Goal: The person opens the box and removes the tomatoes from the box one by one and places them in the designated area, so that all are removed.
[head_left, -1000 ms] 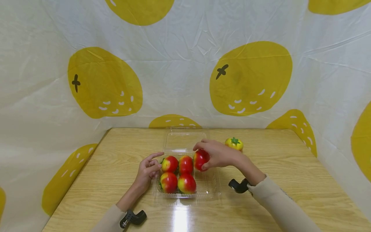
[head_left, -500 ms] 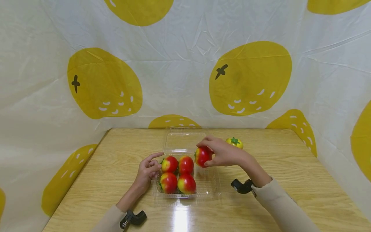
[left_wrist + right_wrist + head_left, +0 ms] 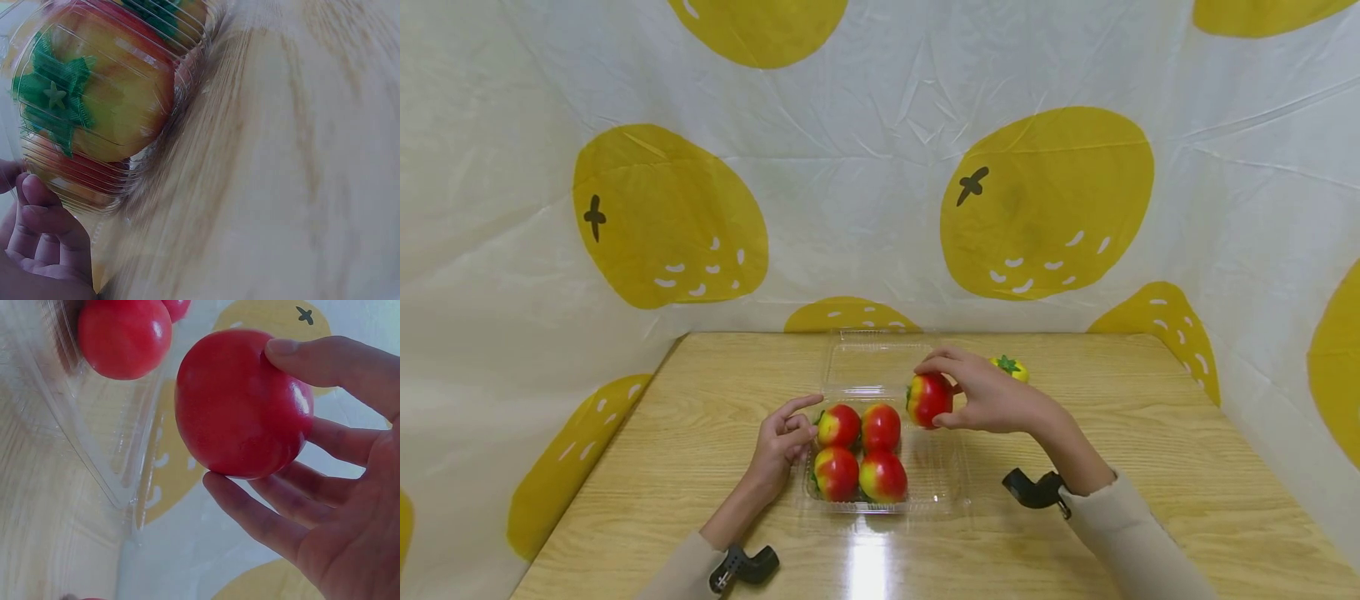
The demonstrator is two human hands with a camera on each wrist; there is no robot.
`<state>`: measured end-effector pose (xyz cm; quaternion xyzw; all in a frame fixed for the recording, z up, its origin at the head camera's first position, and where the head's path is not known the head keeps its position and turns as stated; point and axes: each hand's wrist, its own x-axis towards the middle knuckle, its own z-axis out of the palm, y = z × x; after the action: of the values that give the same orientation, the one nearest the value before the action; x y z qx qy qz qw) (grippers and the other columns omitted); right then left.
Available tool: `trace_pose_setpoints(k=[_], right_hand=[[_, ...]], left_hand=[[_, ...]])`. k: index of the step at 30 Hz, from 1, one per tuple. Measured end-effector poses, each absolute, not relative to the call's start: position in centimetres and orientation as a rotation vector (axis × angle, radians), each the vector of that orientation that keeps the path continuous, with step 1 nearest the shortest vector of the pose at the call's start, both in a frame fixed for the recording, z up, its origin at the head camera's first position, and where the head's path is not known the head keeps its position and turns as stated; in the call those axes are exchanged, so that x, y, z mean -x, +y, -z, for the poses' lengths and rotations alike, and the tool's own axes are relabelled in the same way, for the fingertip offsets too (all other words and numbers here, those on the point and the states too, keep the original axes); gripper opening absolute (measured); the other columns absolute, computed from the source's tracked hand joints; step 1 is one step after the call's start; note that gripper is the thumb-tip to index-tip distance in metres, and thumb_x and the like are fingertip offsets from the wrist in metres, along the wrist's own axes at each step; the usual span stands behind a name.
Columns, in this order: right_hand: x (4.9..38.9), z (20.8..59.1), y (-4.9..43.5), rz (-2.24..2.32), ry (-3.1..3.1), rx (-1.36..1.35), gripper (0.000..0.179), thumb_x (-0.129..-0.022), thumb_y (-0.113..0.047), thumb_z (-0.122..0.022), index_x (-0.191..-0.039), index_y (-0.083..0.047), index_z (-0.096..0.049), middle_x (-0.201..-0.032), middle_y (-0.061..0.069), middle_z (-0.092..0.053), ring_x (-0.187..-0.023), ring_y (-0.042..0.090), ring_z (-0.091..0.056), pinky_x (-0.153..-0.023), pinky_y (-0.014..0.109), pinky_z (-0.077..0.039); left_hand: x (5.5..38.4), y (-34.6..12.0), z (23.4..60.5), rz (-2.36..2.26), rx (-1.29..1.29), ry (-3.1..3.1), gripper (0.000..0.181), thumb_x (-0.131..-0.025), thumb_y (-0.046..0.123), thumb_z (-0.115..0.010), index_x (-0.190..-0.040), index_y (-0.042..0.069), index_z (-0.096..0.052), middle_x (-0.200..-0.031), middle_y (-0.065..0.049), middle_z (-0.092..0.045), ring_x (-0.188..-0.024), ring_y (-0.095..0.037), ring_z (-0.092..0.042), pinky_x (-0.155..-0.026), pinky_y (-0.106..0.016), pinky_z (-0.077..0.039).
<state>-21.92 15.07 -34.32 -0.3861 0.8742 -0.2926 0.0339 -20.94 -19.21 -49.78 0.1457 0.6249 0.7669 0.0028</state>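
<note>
My right hand (image 3: 992, 394) holds a red and yellow toy tomato (image 3: 929, 400) above the right part of a clear plastic clamshell box (image 3: 936, 479). In the right wrist view, the thumb and fingers grip this tomato (image 3: 240, 406) around its sides, clear of the box. Several similar tomatoes (image 3: 883, 477) sit in the box's left and middle parts. At the box's left edge, my left hand (image 3: 778, 446) pinches the rim. The left wrist view shows its thumb and curled fingers (image 3: 47, 219) at the clear wall, below a tomato's green leafy top (image 3: 53, 94).
The box's open lid (image 3: 876, 364) lies flat behind it. A yellow tomato with a green top (image 3: 1011, 368) stands at the back right of the wooden table (image 3: 715, 375), partly behind my right hand. A patterned curtain (image 3: 857, 208) surrounds the table.
My right hand has lifted the tomato up and slightly to the right, tilting its yellow side into view. My left hand has stayed at the box's edge.
</note>
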Motion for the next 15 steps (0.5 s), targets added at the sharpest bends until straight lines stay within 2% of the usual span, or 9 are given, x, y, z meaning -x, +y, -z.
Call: trace_pose_setpoints(k=[4, 9, 15], right_hand=[[21.82, 34.53, 15.2, 0.922, 2.707, 1.192, 0.057, -0.084, -0.009, -0.083, -0.135, -0.001, -0.059, -0.136, 0.014, -0.056, -0.113, 0.026, -0.062, -0.093, 0.038, -0.061], [21.57, 34.57, 15.4, 0.948, 2.739, 1.207, 0.059, -0.084, -0.009, -0.083, -0.136, -0.003, -0.058, -0.136, 0.014, -0.057, -0.111, 0.025, -0.063, -0.091, 0.039, -0.061], [21.38, 34.58, 15.84, 1.036, 2.721, 1.175, 0.061, -0.083, -0.007, -0.084, -0.137, -0.005, -0.057, -0.133, 0.01, -0.062, -0.112, 0.024, -0.065, -0.093, 0.038, -0.06]], left_hand=[[20.95, -19.27, 49.84, -2.404, -0.463, 1.963, 0.051, -0.095, -0.002, -0.059, -0.143, -0.013, -0.047, -0.066, 0.005, -0.054, -0.05, -0.013, -0.042, -0.042, -0.028, -0.028], [21.0, -19.33, 49.94, -2.401, -0.482, 1.963, 0.052, -0.095, -0.003, -0.059, -0.143, -0.015, -0.046, -0.065, 0.005, -0.054, -0.049, -0.01, -0.044, -0.041, -0.032, -0.024], [21.08, -19.31, 49.94, -2.407, -0.492, 1.955, 0.054, -0.095, -0.004, -0.059, -0.144, -0.018, -0.042, -0.066, 0.005, -0.055, -0.049, -0.009, -0.045, -0.041, -0.031, -0.026]])
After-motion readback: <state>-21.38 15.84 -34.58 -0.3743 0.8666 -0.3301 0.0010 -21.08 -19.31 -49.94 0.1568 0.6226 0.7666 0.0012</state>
